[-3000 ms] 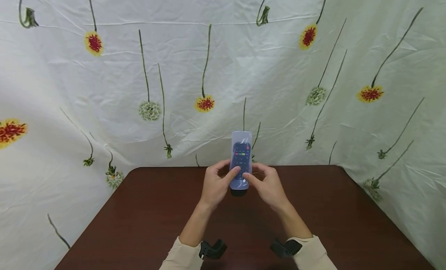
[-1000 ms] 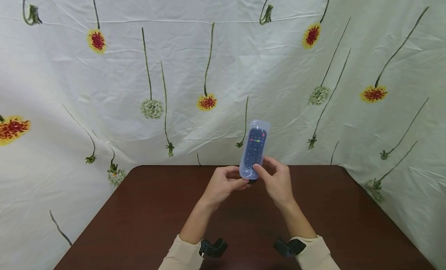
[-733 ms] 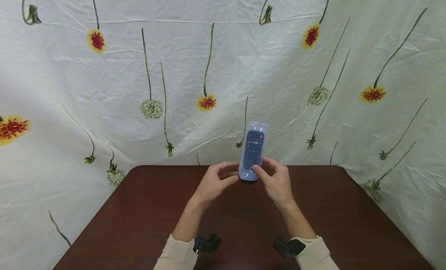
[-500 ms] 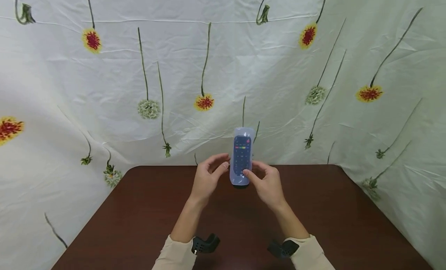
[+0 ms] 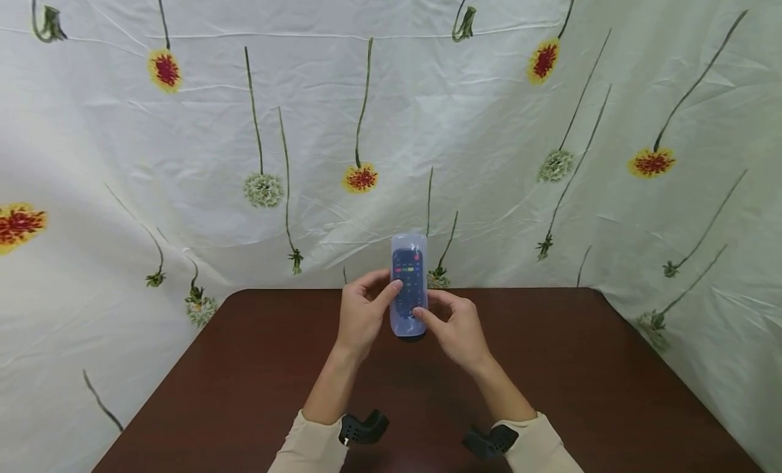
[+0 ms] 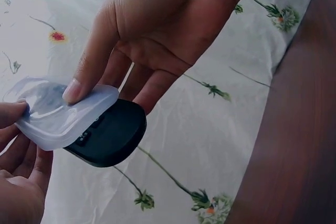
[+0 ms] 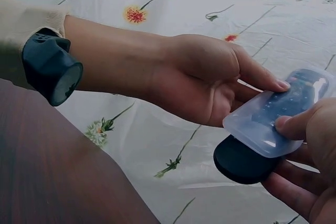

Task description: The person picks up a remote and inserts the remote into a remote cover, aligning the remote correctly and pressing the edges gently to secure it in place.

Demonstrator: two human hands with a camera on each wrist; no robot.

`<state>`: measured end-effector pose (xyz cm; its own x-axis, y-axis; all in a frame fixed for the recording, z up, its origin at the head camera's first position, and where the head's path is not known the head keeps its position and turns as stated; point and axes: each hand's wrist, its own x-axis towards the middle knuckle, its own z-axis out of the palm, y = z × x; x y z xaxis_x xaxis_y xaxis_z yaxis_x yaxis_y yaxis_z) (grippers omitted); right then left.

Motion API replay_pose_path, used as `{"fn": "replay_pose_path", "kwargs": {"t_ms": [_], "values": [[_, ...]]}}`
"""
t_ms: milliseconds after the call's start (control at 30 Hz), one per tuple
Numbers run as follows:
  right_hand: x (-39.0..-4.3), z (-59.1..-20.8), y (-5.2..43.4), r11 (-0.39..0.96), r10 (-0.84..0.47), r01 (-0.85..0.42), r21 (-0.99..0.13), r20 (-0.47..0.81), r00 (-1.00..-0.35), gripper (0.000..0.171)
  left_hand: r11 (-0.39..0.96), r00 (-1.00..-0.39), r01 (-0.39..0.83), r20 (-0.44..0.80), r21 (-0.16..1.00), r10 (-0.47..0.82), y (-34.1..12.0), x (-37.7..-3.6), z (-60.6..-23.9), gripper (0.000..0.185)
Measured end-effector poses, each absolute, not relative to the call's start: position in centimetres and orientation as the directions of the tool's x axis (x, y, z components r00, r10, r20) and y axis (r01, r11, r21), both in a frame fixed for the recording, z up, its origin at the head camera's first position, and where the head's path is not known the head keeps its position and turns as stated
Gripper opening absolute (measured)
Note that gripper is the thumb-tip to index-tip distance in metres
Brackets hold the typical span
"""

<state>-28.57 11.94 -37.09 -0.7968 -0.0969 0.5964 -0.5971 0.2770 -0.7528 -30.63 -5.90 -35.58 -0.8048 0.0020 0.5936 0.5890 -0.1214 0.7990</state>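
Note:
A dark remote control [image 5: 407,279] with small coloured buttons is held nearly upright above the table's far edge. A translucent silicone cover [image 5: 409,241] encloses most of it, while its black bottom end [image 6: 118,135] sticks out. My left hand [image 5: 359,317] grips the left side, thumb [image 6: 74,88] on the covered front and fingers behind. Lower on the right side, my right hand [image 5: 458,330] pinches the covered remote, its thumb [image 7: 289,125] near the cover's open end. The fingers behind the remote are partly hidden.
Below the hands is a dark brown wooden table [image 5: 256,391] with rounded far corners. A white cloth [image 5: 476,120] printed with flowers hangs behind and along both sides. Black wrist devices [image 5: 364,427] sit at both cream cuffs.
My left hand let go of the remote's lower end, moved up its left side and took hold again. The remote turned from leaning right to upright and shifted left and lower.

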Motion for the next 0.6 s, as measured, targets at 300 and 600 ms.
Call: {"fn": "replay_pose_path", "kwargs": {"t_ms": [300,600], "values": [[-29.0,-37.0,13.3,0.227,-0.324,-0.517,-0.825,0.437,-0.839,0.044,-0.202,-0.831,0.552,0.555,0.809,-0.047,-6.0,-30.7,-35.1,0.025],[-29.1,-37.5,12.9,0.221,-0.394,-0.495,-0.84,0.388,-0.833,0.045,-0.215,-0.841,0.54,0.535,0.814,-0.083,-6.3,-30.6,-35.1,0.026]]}}
